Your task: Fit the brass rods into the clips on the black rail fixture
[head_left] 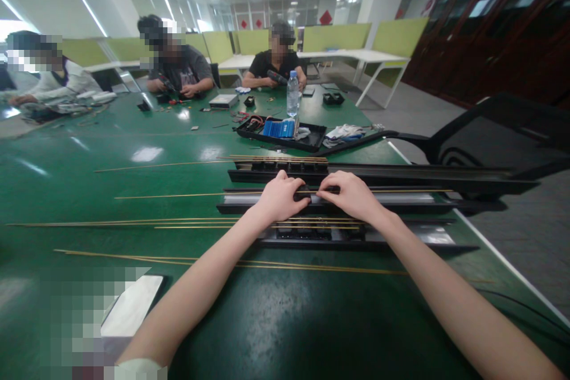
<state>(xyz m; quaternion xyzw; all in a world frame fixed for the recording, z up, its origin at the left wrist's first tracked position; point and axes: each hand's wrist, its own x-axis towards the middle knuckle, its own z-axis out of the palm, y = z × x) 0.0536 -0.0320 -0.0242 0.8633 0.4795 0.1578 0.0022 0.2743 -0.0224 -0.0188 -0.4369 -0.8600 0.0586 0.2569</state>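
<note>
Here, left hand (280, 196) half-curls round a black block (303, 192), right hand (350, 195) pinches a thin rod (187, 195)

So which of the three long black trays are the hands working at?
The middle tray, between the far tray and the near tray. Only there are the left hand and right hand working.

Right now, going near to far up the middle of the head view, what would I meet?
Lowest golden rods, nearest black channel, middle black channel, far black channel, black tray, seated person in black, green partition.
</note>
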